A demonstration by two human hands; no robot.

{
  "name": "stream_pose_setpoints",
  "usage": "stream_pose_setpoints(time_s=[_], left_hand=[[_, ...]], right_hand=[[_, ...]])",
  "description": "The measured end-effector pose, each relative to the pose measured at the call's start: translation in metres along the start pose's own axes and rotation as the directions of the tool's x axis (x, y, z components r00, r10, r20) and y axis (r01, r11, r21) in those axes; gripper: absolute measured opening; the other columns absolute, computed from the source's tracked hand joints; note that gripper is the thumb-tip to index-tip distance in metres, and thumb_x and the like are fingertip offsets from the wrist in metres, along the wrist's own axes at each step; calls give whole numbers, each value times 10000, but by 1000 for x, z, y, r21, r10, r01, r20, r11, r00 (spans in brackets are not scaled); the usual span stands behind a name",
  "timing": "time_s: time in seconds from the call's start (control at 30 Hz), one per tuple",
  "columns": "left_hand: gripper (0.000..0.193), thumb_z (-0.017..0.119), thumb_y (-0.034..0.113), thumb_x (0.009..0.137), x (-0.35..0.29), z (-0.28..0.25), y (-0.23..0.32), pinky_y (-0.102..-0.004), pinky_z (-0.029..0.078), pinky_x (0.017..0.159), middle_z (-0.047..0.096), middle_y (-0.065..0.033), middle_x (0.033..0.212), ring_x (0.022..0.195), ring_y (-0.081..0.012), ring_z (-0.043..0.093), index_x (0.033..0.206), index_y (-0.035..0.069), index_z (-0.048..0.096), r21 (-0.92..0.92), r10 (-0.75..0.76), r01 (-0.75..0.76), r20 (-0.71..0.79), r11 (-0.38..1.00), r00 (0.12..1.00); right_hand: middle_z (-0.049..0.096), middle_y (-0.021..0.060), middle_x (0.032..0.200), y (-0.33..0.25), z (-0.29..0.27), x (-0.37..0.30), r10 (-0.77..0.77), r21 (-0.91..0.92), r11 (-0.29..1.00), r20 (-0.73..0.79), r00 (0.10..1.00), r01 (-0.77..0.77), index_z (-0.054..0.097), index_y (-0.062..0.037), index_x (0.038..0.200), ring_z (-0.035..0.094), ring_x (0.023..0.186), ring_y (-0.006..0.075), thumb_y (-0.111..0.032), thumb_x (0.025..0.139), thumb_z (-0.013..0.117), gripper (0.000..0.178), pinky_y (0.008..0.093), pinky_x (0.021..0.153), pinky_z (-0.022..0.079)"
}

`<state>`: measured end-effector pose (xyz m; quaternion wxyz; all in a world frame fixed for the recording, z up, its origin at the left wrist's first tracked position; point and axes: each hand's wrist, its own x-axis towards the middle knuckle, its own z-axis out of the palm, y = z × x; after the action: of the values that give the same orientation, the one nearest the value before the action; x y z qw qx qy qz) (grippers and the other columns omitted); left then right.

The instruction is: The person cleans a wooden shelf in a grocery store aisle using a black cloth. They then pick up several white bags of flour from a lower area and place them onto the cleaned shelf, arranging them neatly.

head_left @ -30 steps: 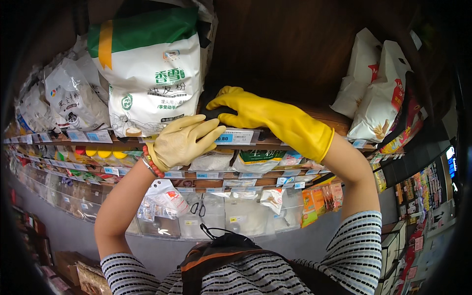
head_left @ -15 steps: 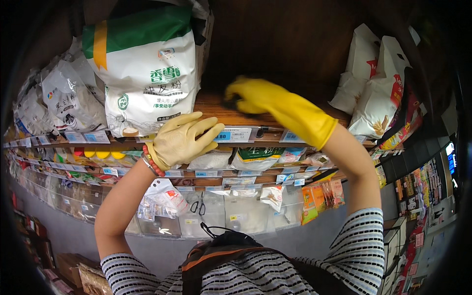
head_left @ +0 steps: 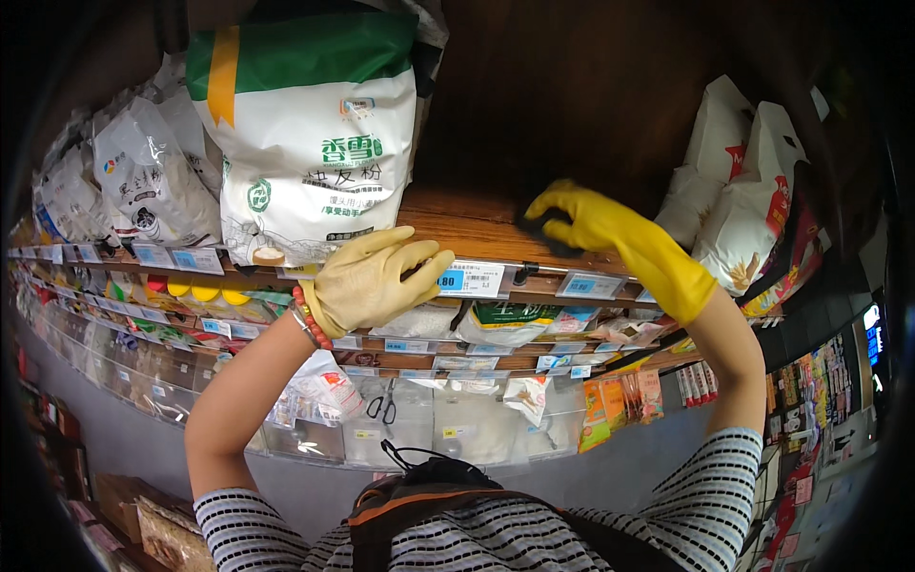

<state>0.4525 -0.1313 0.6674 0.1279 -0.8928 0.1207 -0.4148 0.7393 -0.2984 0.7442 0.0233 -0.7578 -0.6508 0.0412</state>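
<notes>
Head view: my yellow-gloved right hand [head_left: 605, 224] has its fingers curled round a dark cloth [head_left: 534, 227] on the wooden shelf [head_left: 457, 217], right of the green-and-white bag [head_left: 305, 124]. My pale-gloved left hand [head_left: 370, 283], fingers extended, lies at the front edge. I'd press evenly, follow the grain and avoid nudging the white bags [head_left: 753, 195] at right.

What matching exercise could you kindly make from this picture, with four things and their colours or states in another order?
1. right hand
2. left hand
3. large flour bag
4. beaded bracelet

A. white with a green top
B. coral red
C. yellow-gloved, gripping a black item
D. cream-gloved, fingers extended

Pairs: 1-C, 2-D, 3-A, 4-B
</notes>
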Motion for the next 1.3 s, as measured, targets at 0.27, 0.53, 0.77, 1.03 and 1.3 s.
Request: stream_pose_setpoints(time_s=[0.27, 0.53, 0.77, 1.03, 1.3], left_hand=[[404, 699, 264, 798, -5, 4, 2, -320, 495, 951, 641, -48, 1066, 935, -178, 638, 1160, 101, 622, 3, 1, -1, -12, 1000, 1000], [501, 748, 273, 728, -12, 3, -2, -311, 484, 933, 654, -13, 1094, 929, -152, 636, 1193, 139, 620, 34, -40, 41, -36, 999, 999], [508, 738, 267, 734, 0, 8, 1, -306, 481, 947, 652, -23, 1096, 950, -145, 634, 1207, 127, 612, 14, 29, -29, -37, 999, 999], [490, 714, 289, 759, -6, 0, -2, -305, 482, 955, 648, -26, 1093, 958, -147, 634, 1209, 123, 615, 3, -11, 11, 5, 1000, 1000], [457, 687, 287, 783, -9, 1, -3, -304, 474, 960, 648, -25, 1089, 938, -152, 635, 1202, 119, 619, 59, 8, -5, -41, 998, 999]], right_hand=[[548, 125, 1213, -15, 11, 56, 80, 51, 996, -8, 997, -80, 657, -111, 1085, 562, 1081, 301, -71, 836, 656, 253, 371, 933, 469], [592, 109, 1124, -44, 14, 34, -195, 73, 978, -17, 981, 196, 672, -110, 1021, 572, 1066, 304, -76, 811, 678, 213, 367, 915, 473], [593, 115, 1125, -16, 10, 73, 158, -31, 986, -117, 980, -163, 671, -100, 994, 582, 1045, 294, -72, 812, 677, 184, 368, 879, 483], [615, 104, 1036, -43, 19, 44, -194, 114, 972, -101, 976, 205, 664, -98, 984, 579, 1023, 290, -33, 775, 666, 219, 374, 887, 476], [583, 119, 1102, -51, 18, 40, -284, -8, 959, -97, 954, 284, 643, -90, 1006, 579, 1009, 305, -73, 813, 630, 195, 387, 883, 479]])
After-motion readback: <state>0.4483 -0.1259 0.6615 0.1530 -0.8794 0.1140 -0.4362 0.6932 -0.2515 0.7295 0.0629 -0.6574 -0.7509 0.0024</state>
